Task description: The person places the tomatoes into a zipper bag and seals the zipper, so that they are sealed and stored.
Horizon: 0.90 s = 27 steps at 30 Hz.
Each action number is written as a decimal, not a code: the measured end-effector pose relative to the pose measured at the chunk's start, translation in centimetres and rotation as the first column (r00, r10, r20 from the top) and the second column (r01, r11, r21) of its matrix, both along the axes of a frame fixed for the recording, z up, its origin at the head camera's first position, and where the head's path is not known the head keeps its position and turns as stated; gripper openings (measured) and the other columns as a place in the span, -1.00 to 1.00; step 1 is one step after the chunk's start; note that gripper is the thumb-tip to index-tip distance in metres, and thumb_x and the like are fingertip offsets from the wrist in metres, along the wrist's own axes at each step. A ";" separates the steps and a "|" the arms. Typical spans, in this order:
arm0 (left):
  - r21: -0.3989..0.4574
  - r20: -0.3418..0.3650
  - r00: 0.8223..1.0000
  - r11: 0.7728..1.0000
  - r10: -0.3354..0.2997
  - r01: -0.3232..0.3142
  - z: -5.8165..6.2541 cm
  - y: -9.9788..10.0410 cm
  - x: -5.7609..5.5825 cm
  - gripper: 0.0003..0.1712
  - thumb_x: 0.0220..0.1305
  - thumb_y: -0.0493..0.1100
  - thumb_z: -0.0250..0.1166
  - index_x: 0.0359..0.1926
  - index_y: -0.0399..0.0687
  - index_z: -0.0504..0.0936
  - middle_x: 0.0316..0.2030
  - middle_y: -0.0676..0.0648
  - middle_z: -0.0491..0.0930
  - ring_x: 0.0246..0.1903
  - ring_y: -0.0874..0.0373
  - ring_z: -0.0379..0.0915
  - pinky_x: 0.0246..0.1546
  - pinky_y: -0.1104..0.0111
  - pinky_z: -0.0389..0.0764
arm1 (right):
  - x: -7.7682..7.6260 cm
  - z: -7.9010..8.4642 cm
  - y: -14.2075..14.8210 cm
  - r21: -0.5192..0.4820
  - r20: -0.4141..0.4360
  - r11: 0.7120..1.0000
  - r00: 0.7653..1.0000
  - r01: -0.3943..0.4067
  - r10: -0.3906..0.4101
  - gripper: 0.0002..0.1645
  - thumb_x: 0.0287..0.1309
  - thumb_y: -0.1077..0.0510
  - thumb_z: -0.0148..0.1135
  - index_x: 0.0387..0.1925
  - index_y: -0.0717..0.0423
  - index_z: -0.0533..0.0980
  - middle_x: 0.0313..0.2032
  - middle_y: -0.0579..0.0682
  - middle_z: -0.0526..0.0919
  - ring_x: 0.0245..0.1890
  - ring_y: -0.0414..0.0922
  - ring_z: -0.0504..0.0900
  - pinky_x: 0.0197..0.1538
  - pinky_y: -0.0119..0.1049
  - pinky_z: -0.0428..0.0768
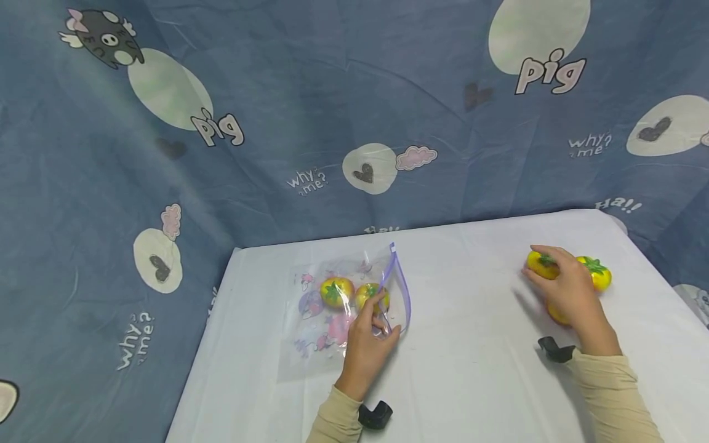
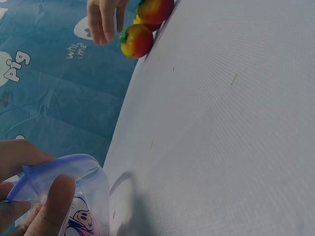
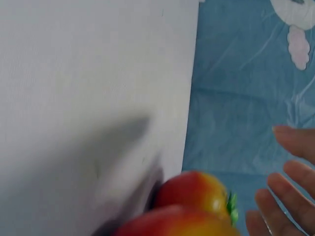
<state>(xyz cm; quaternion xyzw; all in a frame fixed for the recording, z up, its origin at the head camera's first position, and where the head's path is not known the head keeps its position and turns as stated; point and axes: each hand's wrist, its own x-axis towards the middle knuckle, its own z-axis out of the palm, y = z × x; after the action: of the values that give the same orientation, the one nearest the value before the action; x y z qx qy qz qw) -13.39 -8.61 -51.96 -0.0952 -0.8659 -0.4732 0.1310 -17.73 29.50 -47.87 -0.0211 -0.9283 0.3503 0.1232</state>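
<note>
My left hand [image 1: 367, 352] pinches the purple-edged mouth of a clear zip bag [image 1: 301, 363] printed with pink and purple figures, its mouth held apart. Two yellow toy persimmons [image 1: 336, 292] with green leaf tops lie inside. In the left wrist view, thumb and fingers grip the bag's purple rim [image 2: 74, 160]. At the right, my right hand [image 1: 576, 295] hovers with spread fingers over three more persimmons [image 1: 600, 278], one of them [image 1: 540, 266] below the fingertips. The right wrist view shows the fingers [image 3: 280, 201] apart from the red-and-yellow persimmons [image 3: 189, 194].
A white cloth covers the table [image 1: 460, 344]. Behind and to the left hangs a blue printed curtain [image 1: 277, 98]. Black camera mounts [image 1: 375, 415] sit at both wrists, against beige sleeves.
</note>
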 end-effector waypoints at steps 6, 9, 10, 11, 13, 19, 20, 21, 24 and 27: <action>0.001 -0.005 1.000 1.000 -0.001 0.001 -0.1 0.0 0.0 -0.16 -0.01 -0.34 0.58 0.34 -0.01 0.51 -0.53 0.04 0.56 -0.48 0.25 0.49 -0.40 0.46 0.50 | 0.0 -0.3 0.6 0.026 0.034 0.990 0.989 0.141 -0.142 -0.28 0.30 0.10 0.39 0.42 0.21 0.39 0.37 0.41 0.40 0.34 0.42 0.35 0.37 0.42 0.30; -0.002 -0.005 1.000 1.000 -0.001 0.001 -0.1 0.0 0.0 -0.17 -0.01 -0.34 0.58 0.33 -0.01 0.51 -0.53 0.04 0.56 -0.49 0.24 0.50 -0.40 0.46 0.50 | 0.0 -0.5 0.9 0.019 0.053 0.985 0.984 0.172 -0.173 -0.27 0.32 0.12 0.36 0.43 0.24 0.37 0.39 0.42 0.37 0.35 0.43 0.32 0.39 0.40 0.30; -0.004 -0.004 1.000 1.000 -0.001 0.001 -0.1 0.0 0.0 -0.17 0.00 -0.33 0.58 0.33 -0.02 0.51 -0.54 0.04 0.56 -0.49 0.24 0.50 -0.40 0.46 0.50 | -0.1 -0.5 0.9 0.015 0.063 0.984 0.982 0.177 -0.177 -0.27 0.32 0.13 0.36 0.44 0.24 0.36 0.39 0.43 0.36 0.35 0.43 0.32 0.39 0.40 0.30; -0.005 -0.003 1.000 1.000 -0.001 0.001 -0.1 0.0 0.0 -0.17 -0.01 -0.33 0.59 0.33 -0.02 0.51 -0.54 0.04 0.56 -0.49 0.23 0.50 -0.40 0.46 0.50 | -0.1 -0.6 1.0 0.015 0.070 0.983 0.981 0.181 -0.181 -0.27 0.32 0.13 0.35 0.44 0.25 0.35 0.39 0.43 0.35 0.35 0.43 0.31 0.39 0.39 0.30; -0.006 -0.001 1.000 1.000 0.000 0.000 0.0 0.0 0.0 -0.18 0.00 -0.33 0.59 0.33 -0.02 0.51 -0.54 0.04 0.56 -0.49 0.23 0.50 -0.40 0.46 0.50 | -0.2 -0.6 1.2 0.018 0.095 0.983 0.978 0.183 -0.184 -0.24 0.32 0.13 0.35 0.46 0.26 0.33 0.40 0.45 0.33 0.36 0.44 0.29 0.39 0.40 0.29; 0.006 0.005 1.000 1.000 -0.004 0.004 -0.1 -0.1 0.0 -0.17 0.01 -0.33 0.58 0.34 -0.01 0.51 -0.56 0.03 0.56 -0.51 0.24 0.49 -0.43 0.47 0.50 | -0.6 -1.0 1.5 0.054 0.189 0.985 0.967 0.165 -0.172 -0.17 0.34 0.15 0.33 0.50 0.34 0.22 0.42 0.50 0.25 0.39 0.48 0.20 0.42 0.44 0.21; 0.006 0.003 1.000 1.000 -0.005 0.005 -0.1 -0.1 -0.1 -0.17 0.01 -0.33 0.58 0.34 0.00 0.51 -0.56 0.03 0.56 -0.51 0.25 0.49 -0.43 0.47 0.50 | -0.7 -1.0 1.5 0.062 0.202 0.985 0.965 0.159 -0.168 -0.16 0.33 0.15 0.34 0.50 0.36 0.21 0.42 0.51 0.25 0.39 0.48 0.19 0.42 0.44 0.20; 0.006 0.003 1.000 1.000 -0.004 0.004 -0.1 -0.1 0.0 -0.17 0.01 -0.33 0.58 0.34 0.00 0.50 -0.56 0.03 0.56 -0.51 0.25 0.49 -0.42 0.47 0.50 | -0.7 -1.1 1.5 0.072 0.211 0.986 0.964 0.153 -0.164 -0.15 0.32 0.16 0.34 0.49 0.37 0.21 0.41 0.52 0.25 0.38 0.48 0.18 0.42 0.45 0.20; 0.008 -0.001 1.000 1.000 -0.002 0.002 -0.1 -0.1 0.0 -0.17 0.01 -0.33 0.58 0.34 0.00 0.51 -0.55 0.03 0.57 -0.50 0.27 0.49 -0.42 0.47 0.51 | -0.8 -1.3 1.4 0.089 0.234 0.985 0.958 0.151 -0.168 -0.15 0.31 0.16 0.36 0.48 0.39 0.22 0.39 0.52 0.24 0.35 0.47 0.17 0.40 0.46 0.20; 0.011 0.002 1.000 1.000 -0.006 0.006 0.0 0.0 0.0 -0.17 0.01 -0.33 0.58 0.34 -0.01 0.51 -0.55 0.00 0.58 -0.51 0.25 0.49 -0.44 0.49 0.52 | -0.6 -1.3 1.3 0.093 0.235 0.982 0.955 0.163 -0.181 -0.16 0.32 0.14 0.36 0.48 0.38 0.24 0.38 0.52 0.23 0.33 0.46 0.19 0.38 0.47 0.23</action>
<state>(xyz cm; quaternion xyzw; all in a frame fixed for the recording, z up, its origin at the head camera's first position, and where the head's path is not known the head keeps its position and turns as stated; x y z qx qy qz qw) -13.39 -8.65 -51.97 -0.0964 -0.8632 -0.4785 0.1291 -18.37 30.77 -49.19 -0.1398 -0.9431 0.2992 0.0395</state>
